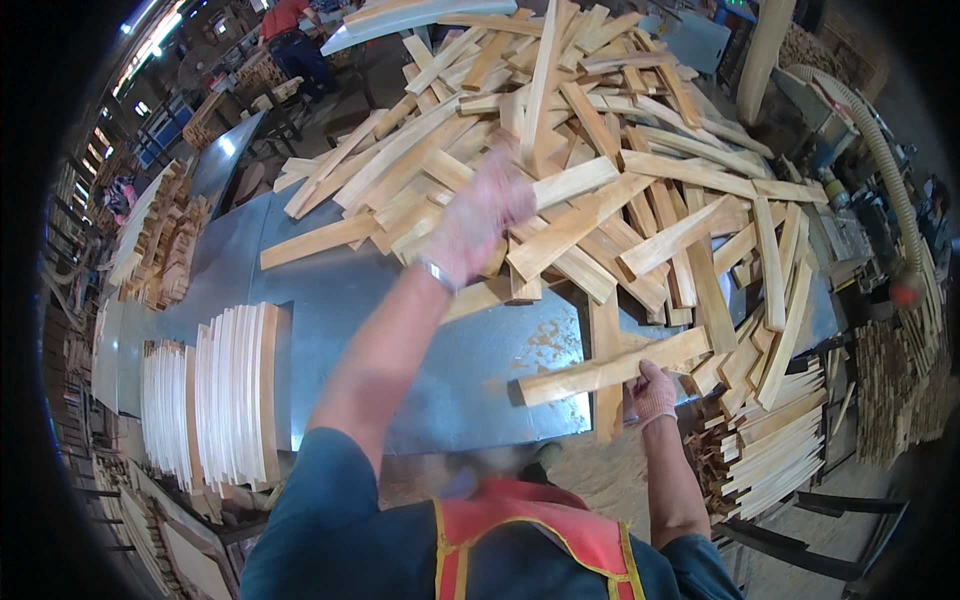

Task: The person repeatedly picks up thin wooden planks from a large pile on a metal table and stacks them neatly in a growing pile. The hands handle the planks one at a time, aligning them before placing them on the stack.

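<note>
My right hand [653, 392], in a pale glove, is closed round the underside of a light wooden slat [600, 368]. The slat lies nearly level over the near edge of the metal table [350, 350]. My left hand [485, 215], also gloved and with a metal band at the wrist, is over a large heap of loose wooden slats [585, 235]. Motion blurs its fingers, so I cannot tell whether they grip anything. Closest to it is a pale slat [577, 184] pointing away to the right.
Neat stacks of slats [235, 390] stand at the table's left edge, with another stack [155, 240] farther back. More slats are piled [780, 450] low on the right. A ribbed hose [880, 140] hangs at the far right. Another person [290, 45] stands at the back left.
</note>
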Motion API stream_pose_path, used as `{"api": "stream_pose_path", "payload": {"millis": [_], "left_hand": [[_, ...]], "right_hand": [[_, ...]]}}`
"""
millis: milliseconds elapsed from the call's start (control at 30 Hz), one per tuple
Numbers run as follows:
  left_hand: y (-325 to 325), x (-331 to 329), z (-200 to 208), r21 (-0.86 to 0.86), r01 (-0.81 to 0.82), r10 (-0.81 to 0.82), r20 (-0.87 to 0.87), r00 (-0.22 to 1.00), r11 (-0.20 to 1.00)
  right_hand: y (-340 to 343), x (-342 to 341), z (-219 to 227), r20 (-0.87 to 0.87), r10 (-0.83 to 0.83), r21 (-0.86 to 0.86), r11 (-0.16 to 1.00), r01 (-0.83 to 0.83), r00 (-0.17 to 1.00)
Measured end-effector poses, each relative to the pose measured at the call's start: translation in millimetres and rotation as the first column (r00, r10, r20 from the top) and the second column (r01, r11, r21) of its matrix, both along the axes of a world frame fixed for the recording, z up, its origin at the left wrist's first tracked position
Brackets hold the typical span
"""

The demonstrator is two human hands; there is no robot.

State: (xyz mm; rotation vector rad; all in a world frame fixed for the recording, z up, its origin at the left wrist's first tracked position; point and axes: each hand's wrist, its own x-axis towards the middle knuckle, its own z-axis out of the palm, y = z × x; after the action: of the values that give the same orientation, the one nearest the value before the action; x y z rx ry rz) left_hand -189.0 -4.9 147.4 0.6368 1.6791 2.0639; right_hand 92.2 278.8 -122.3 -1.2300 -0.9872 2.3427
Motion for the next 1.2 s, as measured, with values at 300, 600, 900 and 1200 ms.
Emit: {"api": "stream_pose_path", "payload": {"millis": [300, 600, 900, 1200], "left_hand": [[-135.7, 140.6, -108.5, -0.696, 0.220, -0.412, -0.119, 0.903, 0.683], [-349.4, 203.9, -164.3, -0.784, -0.142, 0.232, 0.002, 0.973, 0.605], [-533.1, 225.1, -192.8, -0.830, -0.517, 0.482, -0.371, 0.794, 0.212], [-342.0, 99.9, -118.2, 0.011, -0.526, 0.427, 0.570, 0.702, 0.851]], "right_hand": [[-202.7, 33.7, 102.5, -0.347, 0.440, -0.086, 0.864, -0.496, 0.828], [-326.9, -20.5, 83.6, -0.048, 0.701, 0.200, 0.705, -0.681, 0.711], [-229.2, -101.3, 58.8, -0.105, 0.777, 0.402, 0.604, -0.689, 0.620], [-324.3, -126.3, 127.5, -0.203, 0.979, 0.130, 0.057, -0.990, 0.030]]}}
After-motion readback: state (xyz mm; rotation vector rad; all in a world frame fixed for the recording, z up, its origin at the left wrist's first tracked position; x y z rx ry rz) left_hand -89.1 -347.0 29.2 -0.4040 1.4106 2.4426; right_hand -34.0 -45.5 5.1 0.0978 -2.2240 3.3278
